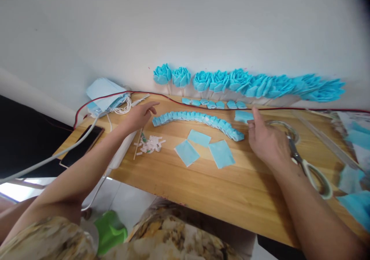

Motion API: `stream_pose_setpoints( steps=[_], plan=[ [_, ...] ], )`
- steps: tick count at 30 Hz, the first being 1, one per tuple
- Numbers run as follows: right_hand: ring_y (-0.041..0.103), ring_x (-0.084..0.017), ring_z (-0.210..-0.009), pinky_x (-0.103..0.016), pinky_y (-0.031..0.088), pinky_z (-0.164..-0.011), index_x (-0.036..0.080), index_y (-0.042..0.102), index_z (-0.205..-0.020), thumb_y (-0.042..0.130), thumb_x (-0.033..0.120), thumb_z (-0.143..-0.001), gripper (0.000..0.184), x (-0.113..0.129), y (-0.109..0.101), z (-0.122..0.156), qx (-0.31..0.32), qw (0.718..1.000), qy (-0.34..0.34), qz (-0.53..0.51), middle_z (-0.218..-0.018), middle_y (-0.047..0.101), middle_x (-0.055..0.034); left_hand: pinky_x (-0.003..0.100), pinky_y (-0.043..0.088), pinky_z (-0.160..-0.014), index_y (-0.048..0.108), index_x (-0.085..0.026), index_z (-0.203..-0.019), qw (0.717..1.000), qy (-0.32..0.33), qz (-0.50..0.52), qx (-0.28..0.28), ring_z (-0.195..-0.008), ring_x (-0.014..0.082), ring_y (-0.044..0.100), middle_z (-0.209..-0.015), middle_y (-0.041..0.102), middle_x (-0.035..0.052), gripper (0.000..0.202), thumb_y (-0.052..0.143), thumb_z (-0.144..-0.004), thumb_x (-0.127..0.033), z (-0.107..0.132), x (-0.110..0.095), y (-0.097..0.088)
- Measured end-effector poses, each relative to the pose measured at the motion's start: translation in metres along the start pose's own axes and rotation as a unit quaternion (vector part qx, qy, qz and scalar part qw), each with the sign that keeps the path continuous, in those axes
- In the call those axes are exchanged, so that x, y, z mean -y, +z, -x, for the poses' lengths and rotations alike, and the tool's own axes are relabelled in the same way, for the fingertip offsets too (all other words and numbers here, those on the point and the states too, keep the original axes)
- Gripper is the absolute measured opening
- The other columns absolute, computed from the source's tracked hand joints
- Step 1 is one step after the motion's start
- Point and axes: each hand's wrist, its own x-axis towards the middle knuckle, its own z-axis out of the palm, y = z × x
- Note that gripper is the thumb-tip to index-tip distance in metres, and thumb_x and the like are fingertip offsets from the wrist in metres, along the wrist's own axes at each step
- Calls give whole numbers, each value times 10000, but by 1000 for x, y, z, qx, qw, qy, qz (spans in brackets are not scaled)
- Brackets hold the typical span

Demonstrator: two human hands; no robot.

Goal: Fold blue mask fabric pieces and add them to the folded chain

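The left hand [141, 116] hovers over the desk [173, 181] near the left end of a curved row of folded blue pieces [199, 118]; its fingers reach loosely forward, narrowly spaced, with nothing visible in them. The right hand [267, 140] is near the row's right end, index finger outstretched and the others curled under; I cannot tell whether it holds anything. A blue strip [243, 116] lies right beside its fingers, touching or not is unclear.

The curved row lies across the middle of the desk. In front of it are 3 flat blue pieces [222, 154], and to their left a heap of white scraps [152, 144]. Behind the row, small folded pieces [211, 105] lie near a red-and-black cable [160, 94], and blue flowers [239, 80] on pale stems lean along the wall [185, 24].

Scissors [316, 179] with pale handles lie by the right wrist, next to a roll of tape [294, 133]. At the left, a stack of masks [104, 91] sits beyond a phone [81, 146].
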Motion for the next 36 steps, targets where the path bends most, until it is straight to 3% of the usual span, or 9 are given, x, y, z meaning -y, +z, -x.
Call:
stream_pose_setpoints(
  steps=[4,9,15,20,27,31,36],
  plan=[
    [690,-363,-679,-399,416,-575,61,287,-1557,241,336,-1020,605,1,3,0,1,1000,1,20,-810,731,-221,357,511,-918,550,-191,-1408,998,-22,-12,53,-961,204,681,-1062,761,23,637,397,-792,-131,-3,-4,4],
    [679,-350,-655,-401,443,-571,54,286,-1560,247,323,-1007,616,-1,7,0,-15,1000,-3,2,-801,724,-220,341,496,-940,555,-167,-1400,1000,8,-10,5,-998,204,667,-1067,752,39,635,386,-789,-116,-12,-9,5],
    [663,-332,-619,-413,455,-582,102,295,-1565,281,326,-996,612,-2,6,0,-26,999,-2,-22,-746,709,-197,321,511,-858,538,-178,-1419,998,-8,-11,54,-957,212,675,-1076,755,43,639,418,-792,-145,-19,-15,12],
    [660,-320,-622,-414,461,-600,105,284,-1570,298,335,-1002,613,-2,5,0,-10,999,12,-35,-761,714,-190,312,498,-890,530,-163,-1424,1000,17,-5,4,-975,199,670,-1093,753,36,662,395,-778,-110,-25,-16,16],
    [679,-275,-683,-334,407,-591,95,250,-1575,318,287,-1020,591,3,-2,0,9,1000,12,3,-871,743,-177,297,501,-834,512,-170,-1445,999,10,-19,48,-925,202,679,-1081,763,39,669,406,-786,-120,-33,-24,23],
    [682,-274,-674,-313,324,-545,75,218,-1579,291,269,-1027,589,5,-6,0,36,998,19,40,-830,744,-163,289,491,-858,524,-163,-1434,999,13,-24,24,-953,196,670,-1109,751,40,666,390,-785,-101,-36,-23,20],
    [667,-273,-659,-317,298,-545,70,242,-1569,289,288,-1025,588,3,-3,1,14,999,9,37,-804,729,-166,301,495,-836,546,-164,-1419,1000,12,-21,3,-886,192,661,-1099,746,47,666,382,-777,-92,-37,-20,9]
  ],
)
